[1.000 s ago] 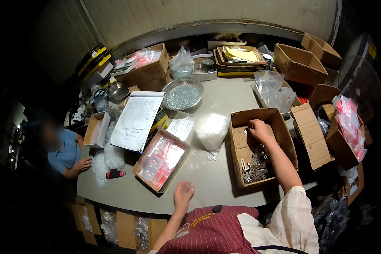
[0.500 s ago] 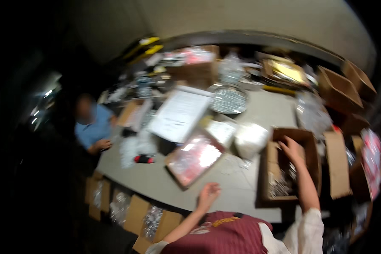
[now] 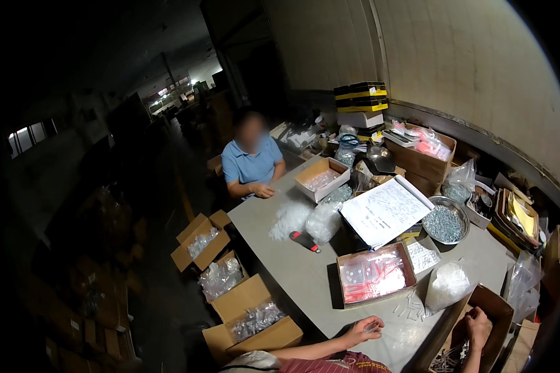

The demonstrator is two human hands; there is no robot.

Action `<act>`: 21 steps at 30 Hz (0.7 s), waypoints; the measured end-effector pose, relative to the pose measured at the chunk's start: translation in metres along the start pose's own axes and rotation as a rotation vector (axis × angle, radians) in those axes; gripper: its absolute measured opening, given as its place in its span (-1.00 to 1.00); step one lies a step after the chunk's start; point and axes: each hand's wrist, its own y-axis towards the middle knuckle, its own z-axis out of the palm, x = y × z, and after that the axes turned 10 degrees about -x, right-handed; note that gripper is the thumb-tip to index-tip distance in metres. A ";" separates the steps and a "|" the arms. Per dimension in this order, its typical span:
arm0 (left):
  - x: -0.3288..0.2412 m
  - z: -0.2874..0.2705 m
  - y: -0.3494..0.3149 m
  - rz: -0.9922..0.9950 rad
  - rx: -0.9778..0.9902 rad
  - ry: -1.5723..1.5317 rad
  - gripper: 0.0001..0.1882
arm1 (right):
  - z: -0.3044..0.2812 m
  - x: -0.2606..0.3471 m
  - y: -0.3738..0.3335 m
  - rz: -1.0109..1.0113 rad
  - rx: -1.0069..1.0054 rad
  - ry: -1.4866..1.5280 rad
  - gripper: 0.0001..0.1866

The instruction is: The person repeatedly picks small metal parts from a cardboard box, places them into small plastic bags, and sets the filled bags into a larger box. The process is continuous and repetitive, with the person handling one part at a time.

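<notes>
My left hand is above the table's near edge, fingers curled around a small clear piece whose kind I cannot make out. Down in a cardboard box at the lower right is my right hand, its fingers drawn together. Whatever they hold is hidden. Loose metal parts lie in that box below the hand. Beyond my left hand stands a shallow carton of red-edged clear zip bags. Small clear sticks are scattered beside a bag of white pieces.
A notepad lies mid-table, with a metal bowl of screws to its right. A red-and-black tool rests farther left. Across the table sits a person in a blue shirt. Open cartons with bagged parts flank the table's left side.
The view has swung left and up, bringing in more of the room and the other person. My right hand is still in the cardboard box; my left stays near the table's edge.
</notes>
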 end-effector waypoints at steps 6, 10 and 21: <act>0.005 -0.001 0.000 -0.030 -0.013 -0.061 -0.69 | 0.023 -0.033 0.012 -0.038 -0.007 0.041 -0.71; 0.007 -0.006 -0.009 0.031 -0.073 0.052 -0.69 | 0.013 0.003 0.001 -0.075 0.003 -0.172 -0.50; 0.006 -0.001 0.006 0.100 -0.031 -0.012 -0.66 | -0.058 0.070 -0.034 -0.218 0.066 -0.244 -0.50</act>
